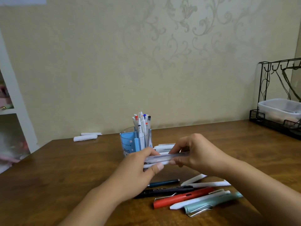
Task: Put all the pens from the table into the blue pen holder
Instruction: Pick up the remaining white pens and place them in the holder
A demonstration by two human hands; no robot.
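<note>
White and clear pens, a small bundle, lie level between both hands above the wooden surface. Left hand: fingers curled over the bundle's left end, thumb pressed from below, so clamped on it. Right hand: fingers pinched on the right end of the bundle, thumb underneath. Motion blur; exact pen count in the bundle cannot be told.

Blue pen holder stands upright just behind the hands, partly hidden by the left fingers. Already holds a cluster of white pens, upright, with red, blue and dark caps.

More white pens lie on the surface to the right of the holder, behind the right hand.

Loose pens near the front edge, below the hands:
- dark teal pen
- black pen
- red pen with metal clip
- white pen
- mint green pen with wire clip
- two white pens, under the right wrist

Two folded white papers lie at the far left edge of the surface. Black wire rack with a clear tub stands at far right.
</note>
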